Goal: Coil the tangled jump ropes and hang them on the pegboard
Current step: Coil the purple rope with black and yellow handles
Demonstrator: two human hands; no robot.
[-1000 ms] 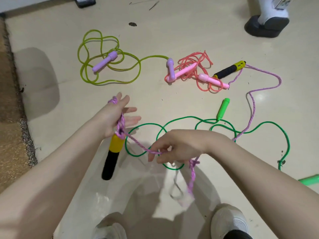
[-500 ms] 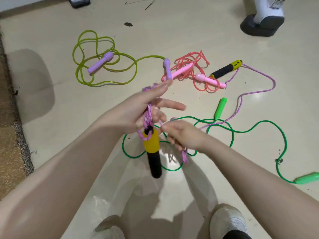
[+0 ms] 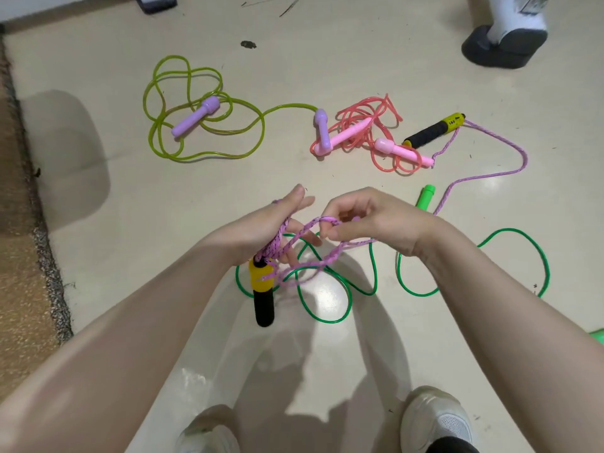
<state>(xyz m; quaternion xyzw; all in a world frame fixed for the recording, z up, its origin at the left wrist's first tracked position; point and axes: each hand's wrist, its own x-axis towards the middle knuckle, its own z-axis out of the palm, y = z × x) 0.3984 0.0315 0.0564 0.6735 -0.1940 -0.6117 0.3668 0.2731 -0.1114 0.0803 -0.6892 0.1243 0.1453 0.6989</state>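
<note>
Loops of a purple braided rope [image 3: 304, 248] lie wound around my left hand [image 3: 271, 227], whose fingers are straight. One black-and-yellow handle [image 3: 261, 289] hangs below that hand. My right hand [image 3: 369, 220] pinches the purple rope just right of the left fingertips. The rope runs on across the floor to its other black-and-yellow handle [image 3: 434, 130]. On the floor lie a green rope [image 3: 474, 253] with a green handle [image 3: 425, 197], a pink rope [image 3: 369, 132] in a tangle, and a yellow-green rope [image 3: 196, 125] with lilac handles.
A brown rug edge [image 3: 29, 256] runs along the left. My two white shoes [image 3: 434, 420] stand at the bottom. A dark object with a white upper part [image 3: 503, 44] stands at the top right; another dark object [image 3: 157, 1] sits at the top edge.
My right hand has risen and moved right, carrying a fresh loop of purple rope up to the left fingers. The floor length of purple rope has been drawn closer.
</note>
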